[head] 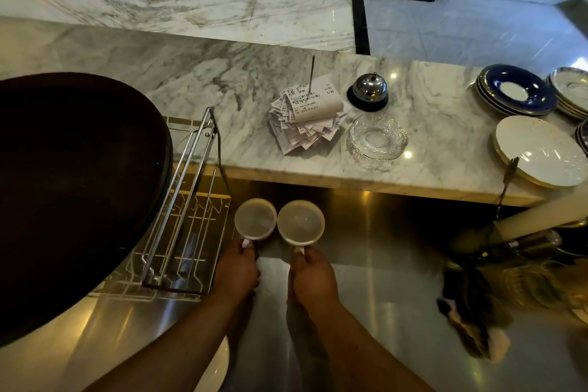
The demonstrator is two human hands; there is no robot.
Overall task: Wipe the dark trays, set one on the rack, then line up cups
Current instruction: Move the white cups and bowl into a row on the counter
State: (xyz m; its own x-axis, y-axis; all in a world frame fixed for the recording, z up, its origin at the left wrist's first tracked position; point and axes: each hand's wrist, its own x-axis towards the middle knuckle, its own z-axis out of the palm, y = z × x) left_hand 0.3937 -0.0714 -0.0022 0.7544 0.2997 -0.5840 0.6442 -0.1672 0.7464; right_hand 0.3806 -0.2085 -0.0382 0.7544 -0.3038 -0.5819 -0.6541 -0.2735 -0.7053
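Two white cups stand side by side on the steel counter (pixel 381 296), just under the marble ledge. My left hand (pixel 235 270) grips the handle of the left cup (pixel 255 218). My right hand (pixel 313 275) grips the handle of the right cup (pixel 300 223). The two rims touch or nearly touch. A large dark round tray (pixel 73 194) fills the left side, resting on the wire rack (pixel 187 200) to the left of the cups. A dark cloth (pixel 471 305) lies crumpled on the counter at the right.
On the marble ledge (pixel 222 89) sit a spike of paper receipts (pixel 305 114), a service bell (pixel 369 91), a stack of glass saucers (pixel 377 140), and blue (pixel 515 89) and white plates (pixel 537 149) at the right. A white plate edge (pixel 216 366) shows under my left forearm.
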